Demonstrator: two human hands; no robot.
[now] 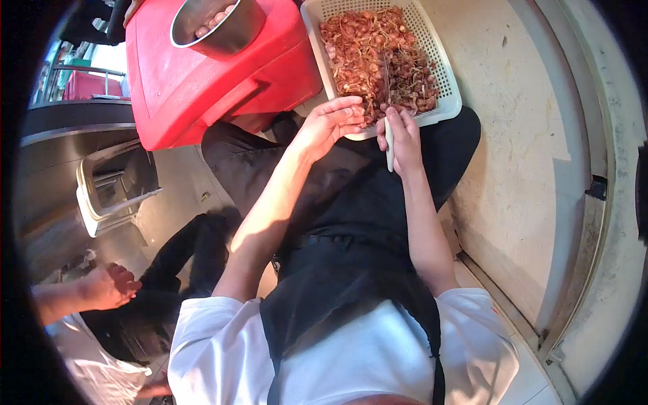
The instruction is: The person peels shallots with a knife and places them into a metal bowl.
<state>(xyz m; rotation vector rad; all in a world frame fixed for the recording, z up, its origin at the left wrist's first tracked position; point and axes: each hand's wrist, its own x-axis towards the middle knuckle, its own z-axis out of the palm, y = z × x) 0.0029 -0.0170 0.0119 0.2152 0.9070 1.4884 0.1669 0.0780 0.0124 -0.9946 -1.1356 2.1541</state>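
Note:
My right hand (403,138) is wrapped round the pale handle of a knife (389,150), its thin blade pointing away over the basket. Beside it, my left hand (329,125) has its fingers curled near the basket's front edge; whether something small lies between them is hard to make out. Both hands are at the near rim of a white perforated basket (451,101). Reddish-brown shallots (361,50) with stringy dry roots fill much of it.
A red cooler box (196,81) stands left of the basket, bearing a metal bowl (233,34) with a few peeled shallots (216,20). A white-rimmed container (91,196) is on the left. At lower left is a co-worker's hand (111,287). A pale panel (513,155) stands right.

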